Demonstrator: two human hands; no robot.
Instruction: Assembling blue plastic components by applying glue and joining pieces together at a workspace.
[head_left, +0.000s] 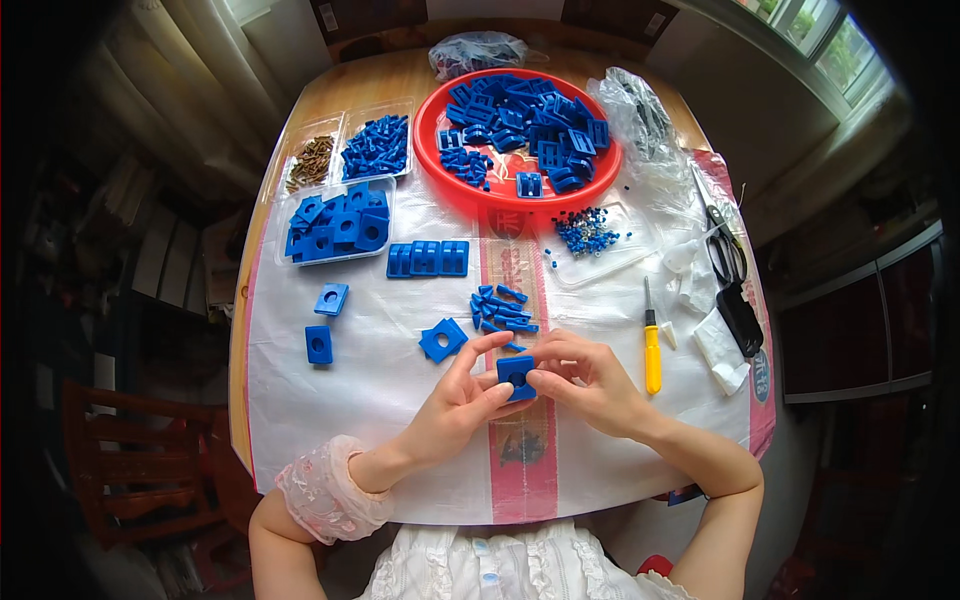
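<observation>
Both hands hold one blue square plastic piece with a round hole (514,367) over the front middle of the table. My left hand (462,395) grips its left and lower side, thumb across the near face. From the right, my right hand (583,381) pinches the edge with thumb and forefinger. Just beyond the fingers lies a heap of small blue wedge-like plastic parts (500,309). Flat blue square plates with holes (443,341) overlap to the left of the hands. Two more blue pieces, one upper (331,298) and one lower (319,345), lie farther left.
A red round tray (428,165) of blue parts stands at the back. Clear boxes at left hold blue plates (340,222), small blue parts (377,146) and brass-coloured screws (312,160). Right lie a yellow-handled screwdriver (652,358), black scissors (728,255) and tiny blue and white pieces (588,232).
</observation>
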